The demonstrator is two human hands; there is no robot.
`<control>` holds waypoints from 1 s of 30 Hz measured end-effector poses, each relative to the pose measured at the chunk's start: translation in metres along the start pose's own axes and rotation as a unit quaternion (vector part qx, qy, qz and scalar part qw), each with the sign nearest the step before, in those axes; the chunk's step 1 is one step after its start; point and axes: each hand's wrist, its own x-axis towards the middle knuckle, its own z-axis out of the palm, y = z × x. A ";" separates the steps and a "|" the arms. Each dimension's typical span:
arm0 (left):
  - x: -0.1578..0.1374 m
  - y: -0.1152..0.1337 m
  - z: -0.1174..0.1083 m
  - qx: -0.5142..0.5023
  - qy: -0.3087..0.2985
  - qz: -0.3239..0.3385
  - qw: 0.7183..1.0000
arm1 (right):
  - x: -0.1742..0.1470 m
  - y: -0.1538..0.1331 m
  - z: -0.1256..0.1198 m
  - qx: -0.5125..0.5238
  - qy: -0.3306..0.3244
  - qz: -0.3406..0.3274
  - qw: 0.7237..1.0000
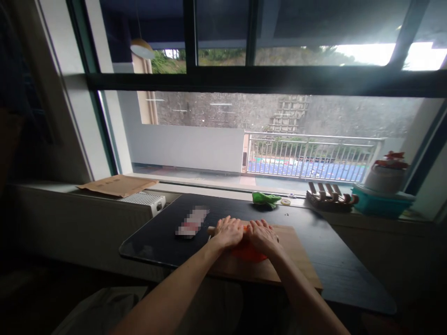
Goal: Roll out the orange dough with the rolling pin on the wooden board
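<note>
A wooden rolling pin (211,231) lies crosswise on a wooden board (296,256), mostly hidden under both hands. My left hand (228,231) bears down on its left part, fingers together and curved over it. On its right part rests my right hand (261,233), palm down, with fingers bent forward over the pin. Between the wrists shows a flat orange-red sheet (248,252), partly covered by the hands and forearms; its material I cannot make out. Its near edge lies on the board.
The board sits on a dark table (335,260). At left lies a blurred flat item (193,222). A green cloth (266,199) and a tape roll (285,202) are near the sill. Further right stand a brown rack (330,197) and a teal box (384,202). A brown envelope (117,185) lies at left.
</note>
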 end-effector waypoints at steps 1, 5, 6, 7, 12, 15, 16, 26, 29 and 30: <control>-0.004 -0.001 0.000 -0.003 -0.012 0.002 1.000 | -0.006 0.003 0.000 0.002 -0.007 -0.020 1.000; 0.001 -0.005 -0.001 0.000 -0.032 0.002 0.999 | -0.006 0.010 -0.006 0.009 -0.035 -0.074 0.997; 0.008 -0.005 -0.001 0.004 -0.026 -0.003 1.000 | 0.000 0.010 -0.008 0.010 -0.033 -0.068 0.997; 0.016 -0.004 0.000 0.009 -0.017 -0.008 1.000 | 0.007 0.009 -0.010 0.010 -0.023 -0.052 0.998; 0.061 -0.003 0.000 0.029 0.001 -0.038 0.999 | 0.046 0.006 -0.008 0.014 0.063 0.084 0.994; 0.069 -0.005 0.000 0.032 -0.003 -0.038 0.999 | 0.054 0.007 -0.002 0.023 0.060 0.135 0.989; 0.067 -0.006 0.001 0.032 -0.007 -0.033 0.999 | 0.052 0.006 0.000 0.024 0.057 0.143 0.988; -0.017 -0.005 0.005 0.027 -0.005 0.034 0.999 | -0.037 -0.015 0.006 0.004 0.081 0.089 0.993; -0.017 -0.004 0.003 0.021 -0.003 0.028 0.999 | -0.038 -0.015 0.004 -0.004 0.079 0.084 0.993; -0.013 -0.003 0.003 0.020 -0.003 0.023 1.000 | -0.033 -0.014 0.003 -0.006 0.075 0.087 0.993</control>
